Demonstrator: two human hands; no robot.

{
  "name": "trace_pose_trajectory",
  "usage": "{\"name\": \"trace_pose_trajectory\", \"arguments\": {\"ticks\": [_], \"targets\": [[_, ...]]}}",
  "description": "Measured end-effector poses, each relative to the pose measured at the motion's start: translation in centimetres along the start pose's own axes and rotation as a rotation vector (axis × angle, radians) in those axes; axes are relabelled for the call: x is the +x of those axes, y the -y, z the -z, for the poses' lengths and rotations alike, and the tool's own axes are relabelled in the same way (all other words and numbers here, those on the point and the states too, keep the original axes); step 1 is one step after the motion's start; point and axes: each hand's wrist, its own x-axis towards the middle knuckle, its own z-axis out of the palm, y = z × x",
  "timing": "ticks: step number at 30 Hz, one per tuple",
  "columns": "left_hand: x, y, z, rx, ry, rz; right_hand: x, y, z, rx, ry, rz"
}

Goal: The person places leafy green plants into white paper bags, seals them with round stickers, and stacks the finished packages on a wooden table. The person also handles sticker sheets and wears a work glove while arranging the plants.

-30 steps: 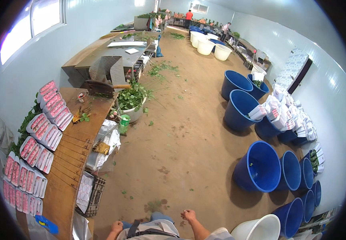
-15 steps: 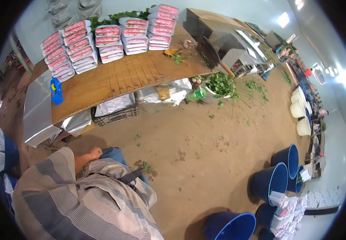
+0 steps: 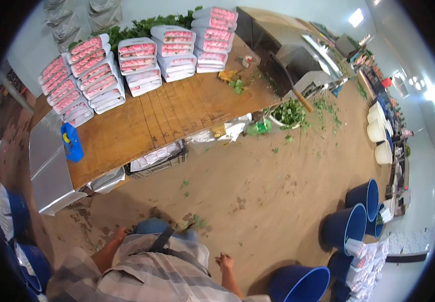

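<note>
My left hand (image 3: 120, 234) hangs low beside my jeans, over the brown floor; its fingers are too small and partly hidden to read. On the other side of my body, my right hand (image 3: 225, 260) is held over the floor with its fingers loosely apart and nothing seen in it. Neither hand touches the wooden table (image 3: 127, 136) ahead. On that table stand stacks of white-wrapped bundles of pink roses (image 3: 139, 63), their green leaves (image 3: 152, 22) showing behind. A blue tape dispenser (image 3: 71, 142) sits at the table's left end.
Blue buckets (image 3: 298, 284) stand at the lower right, some near white-wrapped bundles (image 3: 366, 267). More blue buckets (image 3: 33, 261) are at the left. Leaf clippings (image 3: 197, 221) litter the floor. A tub of leaves (image 3: 290, 113) and a green bottle (image 3: 259, 127) lie by the table. Cream buckets (image 3: 377, 131) stand farther right.
My body has turned and shifted, so the table sits slightly lower in view. My right hand has come into view at the bottom; my left hand now hangs lower.
</note>
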Motion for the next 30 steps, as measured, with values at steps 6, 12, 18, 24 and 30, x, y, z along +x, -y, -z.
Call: {"name": "trace_pose_trajectory", "arguments": {"ticks": [6, 12, 18, 24, 30], "targets": [[-1.3, -1.0, 3.6, 0.548, 0.129, 0.018, 1.6, 5.3, -8.5, -0.197, 0.186, 0.255], [1.2, -0.9, 4.1, -0.391, -0.123, 0.497, 5.6, 20.3, -15.1, -0.789, -0.091, 0.774], [6.2, -2.3, -1.2, 0.257, -0.033, 0.176, 9.2, 47.7, -22.9, -0.49, 0.033, 0.93], [7.4, -12.8, -10.5, 0.158, -0.058, 0.199, 11.4, 72.9, -33.6, -0.451, -0.034, 1.143], [6.9, -24.0, -15.5, 0.095, -0.038, 0.321, 15.6, 80.3, -39.1, -0.393, -0.101, 1.113]]}}
